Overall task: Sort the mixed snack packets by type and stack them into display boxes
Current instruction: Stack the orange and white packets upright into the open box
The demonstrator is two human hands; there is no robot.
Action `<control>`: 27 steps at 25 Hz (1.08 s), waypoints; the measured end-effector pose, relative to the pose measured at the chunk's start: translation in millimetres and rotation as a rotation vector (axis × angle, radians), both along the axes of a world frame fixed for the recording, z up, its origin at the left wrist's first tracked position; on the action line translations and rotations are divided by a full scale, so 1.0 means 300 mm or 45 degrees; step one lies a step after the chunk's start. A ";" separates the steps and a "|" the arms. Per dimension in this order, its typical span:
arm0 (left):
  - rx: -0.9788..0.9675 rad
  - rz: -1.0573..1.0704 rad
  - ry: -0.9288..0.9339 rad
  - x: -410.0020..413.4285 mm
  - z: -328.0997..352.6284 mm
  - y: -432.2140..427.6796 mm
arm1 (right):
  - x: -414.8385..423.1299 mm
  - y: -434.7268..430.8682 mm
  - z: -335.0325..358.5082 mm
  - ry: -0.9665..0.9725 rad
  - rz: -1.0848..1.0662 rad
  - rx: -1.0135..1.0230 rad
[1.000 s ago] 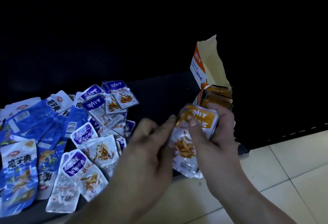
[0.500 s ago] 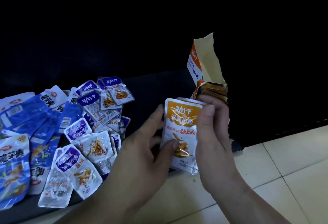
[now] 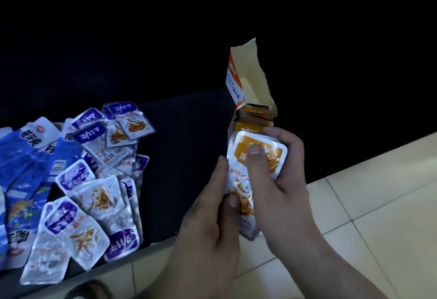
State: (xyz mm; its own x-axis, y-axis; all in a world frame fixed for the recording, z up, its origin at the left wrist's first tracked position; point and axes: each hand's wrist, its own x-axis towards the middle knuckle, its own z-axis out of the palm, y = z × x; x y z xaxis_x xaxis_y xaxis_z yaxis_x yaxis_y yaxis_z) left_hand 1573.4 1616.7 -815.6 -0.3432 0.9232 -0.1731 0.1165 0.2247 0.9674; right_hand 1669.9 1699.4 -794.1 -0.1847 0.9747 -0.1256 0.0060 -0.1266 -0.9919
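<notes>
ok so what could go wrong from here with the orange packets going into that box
1. The shiny orange-and-white foil packets are held as a loose, uneven bunch between the left hand and right hand; one could slip to the pale tiled floor.
2. The opened orange-and-white cardboard box already looks packed at its mouth, so pushing more in may crumple packets or tip it.
3. In this dim light, the similar purple-and-white foil packets could get mixed in.

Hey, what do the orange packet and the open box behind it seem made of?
The orange packet: likely glossy plastic or foil film, given its glare and crinkles. The box: probably thin cardboard, matte tan inside, printed orange outside, flap edge ragged.
</notes>
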 end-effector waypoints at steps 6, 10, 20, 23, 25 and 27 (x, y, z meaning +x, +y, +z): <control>-0.101 -0.125 -0.251 0.005 -0.001 0.040 | 0.192 0.059 0.020 -0.037 0.307 -0.148; -0.141 -0.204 -0.183 -0.012 0.004 0.055 | 0.260 0.138 0.072 -0.330 0.633 -0.173; -0.166 -0.112 -0.406 -0.014 -0.010 0.128 | 0.273 0.175 0.077 -0.346 0.491 -0.101; -0.113 0.014 -0.122 -0.058 -0.087 0.104 | 0.278 0.185 0.081 -0.428 0.400 0.089; -0.123 0.046 0.047 -0.076 -0.130 0.058 | 0.279 0.194 0.088 -0.484 0.433 0.200; -0.124 -0.019 0.081 -0.062 -0.150 0.017 | 0.264 0.194 0.085 -0.485 0.528 0.257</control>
State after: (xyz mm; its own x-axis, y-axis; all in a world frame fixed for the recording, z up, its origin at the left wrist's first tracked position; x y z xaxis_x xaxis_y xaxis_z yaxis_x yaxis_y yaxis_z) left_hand 1554.9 1622.0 -860.5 -0.3424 0.9083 -0.2403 0.1809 0.3147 0.9318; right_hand 1749.0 1757.6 -768.7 -0.5330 0.8425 -0.0775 0.3746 0.1529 -0.9145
